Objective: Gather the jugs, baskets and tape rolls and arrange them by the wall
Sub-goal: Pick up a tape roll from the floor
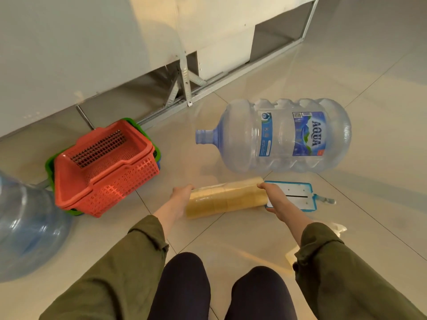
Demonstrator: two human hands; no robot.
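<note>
A sleeve of several tan tape rolls (227, 197) lies across the floor in front of me. My left hand (181, 196) grips its left end and my right hand (276, 199) grips its right end. Beyond it an empty blue water jug (284, 135) with an AQUA label lies on its side, neck pointing left. A second blue jug (25, 227) sits at the left edge, partly cut off. A red basket (104, 167) is nested in a green basket (52, 161) near the wall.
A white wall (80, 54) with a metal frame (184, 79) at its base runs across the back. A blue-rimmed white flat tool (298, 196) lies under my right hand. A crumpled wrapper (338, 228) lies beside my right sleeve. My knees fill the bottom.
</note>
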